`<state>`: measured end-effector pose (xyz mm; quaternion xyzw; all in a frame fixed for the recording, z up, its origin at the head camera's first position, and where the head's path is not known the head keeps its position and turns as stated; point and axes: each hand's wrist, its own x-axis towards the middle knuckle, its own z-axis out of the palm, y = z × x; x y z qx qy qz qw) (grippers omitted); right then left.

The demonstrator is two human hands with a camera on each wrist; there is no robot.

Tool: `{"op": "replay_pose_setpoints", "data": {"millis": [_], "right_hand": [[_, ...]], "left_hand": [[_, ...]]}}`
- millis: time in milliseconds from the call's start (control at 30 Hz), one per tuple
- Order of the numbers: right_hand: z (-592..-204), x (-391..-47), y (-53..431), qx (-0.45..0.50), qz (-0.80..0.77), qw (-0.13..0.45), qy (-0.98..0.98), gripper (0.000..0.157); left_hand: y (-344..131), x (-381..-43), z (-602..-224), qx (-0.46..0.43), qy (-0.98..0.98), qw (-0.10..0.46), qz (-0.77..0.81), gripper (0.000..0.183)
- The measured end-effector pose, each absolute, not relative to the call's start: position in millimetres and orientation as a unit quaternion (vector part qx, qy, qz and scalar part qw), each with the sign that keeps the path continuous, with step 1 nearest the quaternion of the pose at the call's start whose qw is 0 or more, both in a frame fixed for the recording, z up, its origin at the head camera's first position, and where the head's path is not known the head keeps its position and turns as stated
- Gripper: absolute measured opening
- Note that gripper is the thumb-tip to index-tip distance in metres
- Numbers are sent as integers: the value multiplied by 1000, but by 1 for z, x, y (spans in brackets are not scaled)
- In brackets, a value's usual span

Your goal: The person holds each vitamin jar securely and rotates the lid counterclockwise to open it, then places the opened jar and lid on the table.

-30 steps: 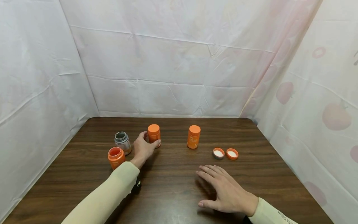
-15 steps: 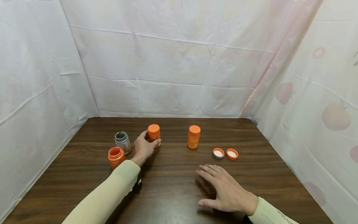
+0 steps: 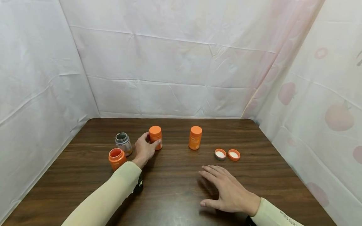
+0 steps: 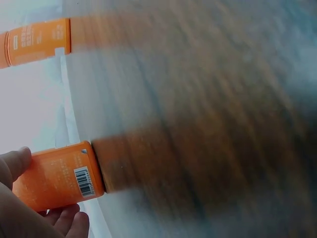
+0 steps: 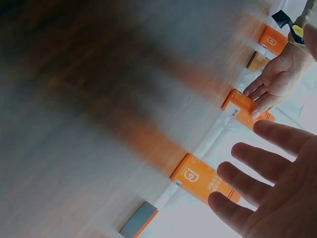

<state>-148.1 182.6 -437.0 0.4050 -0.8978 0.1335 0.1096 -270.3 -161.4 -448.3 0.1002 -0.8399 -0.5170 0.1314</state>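
Note:
My left hand [image 3: 145, 150] grips a capped orange bottle [image 3: 155, 135] standing upright on the table, thumb on the near side and fingers behind it. In the left wrist view a barcode shows on the side of this orange bottle [image 4: 59, 177], between the thumb and the curled fingers. My right hand [image 3: 226, 190] hovers low over the table at the right, fingers spread and nothing held. Straight ahead of it stands a second capped orange bottle [image 3: 195, 138]. Beyond its fingertips lie two upturned caps, one grey-sided cap [image 3: 220, 154] and one orange cap [image 3: 234, 155].
Left of my left hand stand an uncapped grey bottle [image 3: 123, 145] and an uncapped orange bottle [image 3: 117, 159], close to my forearm. The dark wooden table [image 3: 175, 188] ends at white cloth walls [image 3: 169, 62] at the back and sides.

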Motion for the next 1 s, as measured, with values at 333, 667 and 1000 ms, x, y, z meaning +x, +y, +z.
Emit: {"op": "replay_pose_setpoints", "data": {"millis": [333,667,1000], "right_hand": [[-436,-150,183,400,136,112,-899,86],[-435,-150,184,399,137,112,-900,86],[-436,-150,184,394,141,113,-901,87]], "left_hand": [[-161,-266,-441,93,-838,147,-517,60],[-156,-256,-439,83,-844,128,-515,59],[-150,-244,-437,49,-852,132,-505,58]]}}
